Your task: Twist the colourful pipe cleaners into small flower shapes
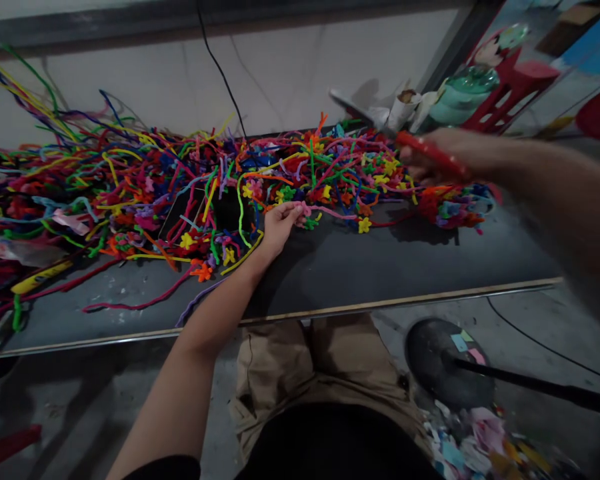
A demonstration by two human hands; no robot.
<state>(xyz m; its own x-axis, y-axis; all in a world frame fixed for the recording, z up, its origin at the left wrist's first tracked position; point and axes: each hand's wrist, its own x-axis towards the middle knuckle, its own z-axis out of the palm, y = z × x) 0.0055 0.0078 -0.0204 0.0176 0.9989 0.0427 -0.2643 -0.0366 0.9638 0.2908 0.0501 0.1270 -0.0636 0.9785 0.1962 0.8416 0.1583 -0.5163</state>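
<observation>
Grip of the left hand point(281, 225): narrow, thumb and fingertips pinched on a pink fuzzy stem point(330, 212), which lies over the table point(370, 263), in front of the heap and well back from the near edge. Grip of the right hand point(446, 141): wrapped about the red handles of a pair of scissors point(409, 141), raised above the table toward its right end. The blades point up and toward the far edge; blur prevents telling whether they are parted, and they stand apart from the pink stem.

State of the work: the pink stem appears part-formed, its end at the fingers bunched and curled while a nearly straight tail runs toward the right end of the table. Shaped pieces are already present, among them a yellow flower point(364, 225) at the front of the heap, an orange flower point(201, 270) closer to the near edge, and a many-coloured cluster point(453, 207) near the right end. Much seems to remain unshaped: long loose stems spread along the far edge and thicken toward the left end, and a single red stem point(130, 307) trails close to the near edge. A yellow-handled tool point(43, 277) rests at the left end. How many pieces are complete cannot be told, since the heap overlaps itself.
</observation>
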